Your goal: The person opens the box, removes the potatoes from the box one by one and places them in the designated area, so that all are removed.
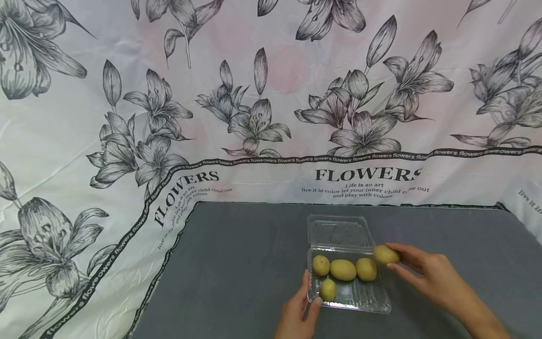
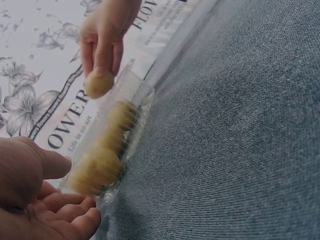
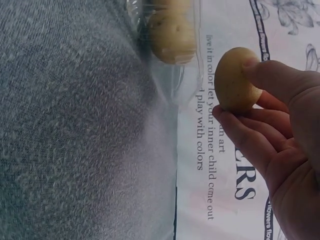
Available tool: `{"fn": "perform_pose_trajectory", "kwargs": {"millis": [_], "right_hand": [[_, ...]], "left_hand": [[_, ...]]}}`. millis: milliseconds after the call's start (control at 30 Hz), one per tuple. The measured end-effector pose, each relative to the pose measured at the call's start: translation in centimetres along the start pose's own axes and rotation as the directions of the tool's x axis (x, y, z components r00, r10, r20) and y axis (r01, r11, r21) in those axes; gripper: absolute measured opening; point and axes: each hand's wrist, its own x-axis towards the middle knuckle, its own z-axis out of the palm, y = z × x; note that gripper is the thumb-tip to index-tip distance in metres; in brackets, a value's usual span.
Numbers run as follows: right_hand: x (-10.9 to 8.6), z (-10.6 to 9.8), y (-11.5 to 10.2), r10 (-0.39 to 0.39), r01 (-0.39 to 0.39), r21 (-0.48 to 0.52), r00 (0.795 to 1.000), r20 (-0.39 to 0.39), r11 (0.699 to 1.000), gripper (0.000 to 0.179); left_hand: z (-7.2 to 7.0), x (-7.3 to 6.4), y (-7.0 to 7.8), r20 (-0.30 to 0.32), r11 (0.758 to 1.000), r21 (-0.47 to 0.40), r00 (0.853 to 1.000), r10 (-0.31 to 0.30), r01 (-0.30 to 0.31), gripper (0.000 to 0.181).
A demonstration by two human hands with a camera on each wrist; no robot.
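A clear plastic clamshell container [image 1: 355,306] lies on the table with its lid [image 1: 338,230] folded back. Inside, a row of three potatoes [image 1: 343,270] sits near the hinge, and one smaller potato [image 1: 328,290] is toward the front left. My left hand [image 1: 298,308] is at the container's front left corner, thumb by the front rim and a finger along the left wall. Between thumb and fingertips, my right hand [image 1: 432,273] pinches another potato [image 3: 237,80]. That potato is raised at the container's right side, beside the rightmost potato in the row.
The dark grey table [image 1: 237,254] spreads to both sides of the container. A white cloth [image 1: 262,183] printed with lilies and lettering hangs behind it and along the left side.
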Motion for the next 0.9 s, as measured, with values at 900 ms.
{"fn": "perform_pose_trajectory", "kwargs": {"millis": [900], "right_hand": [[-1.0, 0.0, 1.4, 0.141, -0.133, -0.093, 0.987, 0.083, 0.987, 0.043]], "left_hand": [[0.0, -0.1, 0.3, -0.002, 1.0, -0.011, 1.0, -0.01, 0.01, 0.069]]}}
